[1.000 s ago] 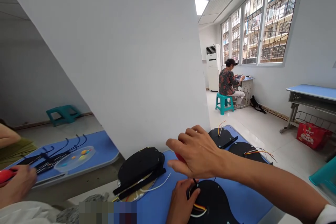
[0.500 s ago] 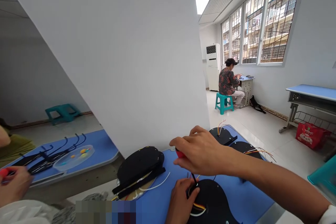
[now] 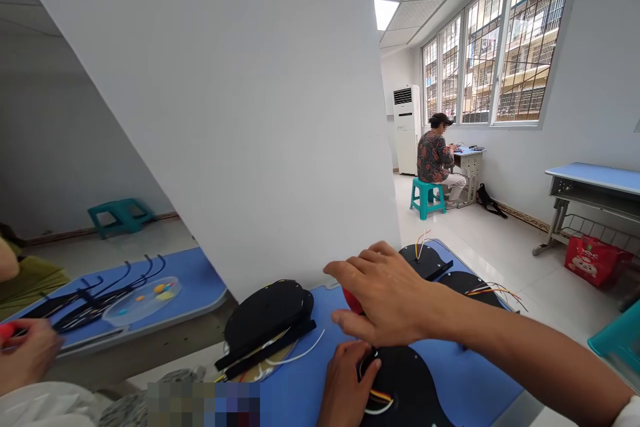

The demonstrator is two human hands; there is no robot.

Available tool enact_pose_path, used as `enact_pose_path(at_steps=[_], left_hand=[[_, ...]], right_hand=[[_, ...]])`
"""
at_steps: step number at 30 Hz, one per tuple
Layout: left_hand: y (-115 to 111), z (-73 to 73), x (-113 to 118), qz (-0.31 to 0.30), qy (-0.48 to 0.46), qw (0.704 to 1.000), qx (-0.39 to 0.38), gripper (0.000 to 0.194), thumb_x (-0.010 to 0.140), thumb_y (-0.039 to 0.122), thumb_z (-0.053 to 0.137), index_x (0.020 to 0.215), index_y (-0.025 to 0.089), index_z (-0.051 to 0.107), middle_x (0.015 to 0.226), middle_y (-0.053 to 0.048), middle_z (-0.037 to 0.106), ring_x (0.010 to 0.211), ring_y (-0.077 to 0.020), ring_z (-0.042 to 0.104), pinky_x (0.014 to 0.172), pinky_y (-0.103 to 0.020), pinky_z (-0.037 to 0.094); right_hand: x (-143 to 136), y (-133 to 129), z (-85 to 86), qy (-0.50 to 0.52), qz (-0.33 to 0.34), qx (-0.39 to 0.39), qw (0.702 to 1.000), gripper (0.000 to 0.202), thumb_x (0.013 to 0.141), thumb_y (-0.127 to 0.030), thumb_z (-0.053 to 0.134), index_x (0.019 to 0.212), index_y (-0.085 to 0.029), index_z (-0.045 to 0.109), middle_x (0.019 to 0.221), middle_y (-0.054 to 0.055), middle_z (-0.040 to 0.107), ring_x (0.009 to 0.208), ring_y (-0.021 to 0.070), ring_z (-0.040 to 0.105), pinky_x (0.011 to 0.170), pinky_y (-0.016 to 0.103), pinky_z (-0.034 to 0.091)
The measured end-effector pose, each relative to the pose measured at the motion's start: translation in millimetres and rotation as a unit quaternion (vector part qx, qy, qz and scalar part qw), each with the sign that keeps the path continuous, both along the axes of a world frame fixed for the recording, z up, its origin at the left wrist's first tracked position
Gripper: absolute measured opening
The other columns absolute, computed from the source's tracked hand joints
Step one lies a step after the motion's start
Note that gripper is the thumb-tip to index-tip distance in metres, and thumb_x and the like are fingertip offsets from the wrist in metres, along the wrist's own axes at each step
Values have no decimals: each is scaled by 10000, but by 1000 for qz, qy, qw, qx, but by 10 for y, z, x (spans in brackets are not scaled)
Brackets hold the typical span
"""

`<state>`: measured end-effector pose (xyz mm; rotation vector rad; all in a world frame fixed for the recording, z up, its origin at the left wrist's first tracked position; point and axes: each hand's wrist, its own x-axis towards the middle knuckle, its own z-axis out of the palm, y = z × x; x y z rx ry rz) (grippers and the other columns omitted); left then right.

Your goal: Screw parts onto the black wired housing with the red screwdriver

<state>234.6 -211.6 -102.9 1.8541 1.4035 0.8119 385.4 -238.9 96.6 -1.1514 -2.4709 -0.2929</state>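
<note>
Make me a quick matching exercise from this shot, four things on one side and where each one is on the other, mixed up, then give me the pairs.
Things:
1. right hand
2. left hand
3. clear dish
4. red bag

Places:
A. on the neighbouring blue desk, beside black cables
B. on the floor under the far desk
C. pressed on the black disc by its coloured wires
D. wrapped around a red tool handle above the disc

Pairs: 1-D, 2-C, 3-A, 4-B

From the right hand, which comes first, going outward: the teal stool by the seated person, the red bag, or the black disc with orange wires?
From the right hand:
1. Black disc, just right of it on the blue table.
2. Teal stool, behind, mid-room.
3. Red bag, far right, under another desk.
</note>
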Motion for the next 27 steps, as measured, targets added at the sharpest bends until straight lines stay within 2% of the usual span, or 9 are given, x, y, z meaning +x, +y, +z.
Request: enact_pose_path(at_steps=[3,5,7,12,15,17,20,23,27], left_hand=[[7,-4,4,3,2,1000,7,393,717,363,542,950,161,785,1013,-165,686,1012,-354,645,979,-551,487],[2,15,6,-3,1,1000,6,383,720,330,548,979,186,791,1019,-145,696,1021,-333,656,1006,-535,485],[-6,40,9,-8,0,1000,4,384,725,313,553,997,187,793,1033,-141,705,1041,-322,662,1034,-524,478],[-11,67,15,-7,9,1000,13,350,716,319,555,931,174,791,985,-150,710,1001,-351,652,980,-553,490],[-20,67,14,0,10,1000,14,337,715,307,558,922,174,788,994,-151,710,1023,-355,645,993,-555,479],[-29,74,14,-2,9,1000,12,344,725,290,560,950,169,791,1016,-152,709,1046,-343,649,1023,-539,468],[-40,96,21,-6,10,1000,5,331,736,262,571,969,184,794,1016,-136,715,1046,-326,656,1027,-521,469],[-45,113,34,-2,16,1000,7,292,741,242,578,937,206,792,990,-115,725,1021,-324,648,995,-526,479],[-54,121,35,0,22,1000,10,293,747,222,582,952,205,790,1005,-111,725,1032,-313,651,1007,-510,475]], right_hand=[[-2,3,-26,-4,3,7,1000,209,951,-237,596,1141,-151,585,847,28,763,806,204,693,886,344,418],[-7,19,-57,-11,-38,16,999,153,993,-291,577,983,-142,610,712,42,740,684,217,686,920,392,396],[4,19,-76,-2,-63,19,998,245,1024,-369,556,931,-146,600,698,63,738,656,240,690,917,427,391],[68,-71,-53,-2,-19,5,1000,285,962,-262,623,1220,-177,536,987,24,771,900,215,708,848,315,427],[46,-79,-79,-13,-49,-3,999,124,979,-260,593,1017,-143,608,783,41,758,706,220,699,894,368,409],[29,-63,-112,-3,-85,3,996,223,1017,-315,552,908,-131,614,716,82,742,655,245,697,915,429,394],[57,-65,-131,17,-84,8,996,258,999,-361,604,1083,-118,599,881,97,763,796,266,723,879,410,422],[109,-97,-124,23,-40,9,999,382,947,-237,653,1285,-147,499,1074,58,746,925,215,716,798,321,449],[87,-60,-192,29,-41,26,998,277,941,-262,682,1164,-165,549,866,9,756,756,207,719,719,313,435]])
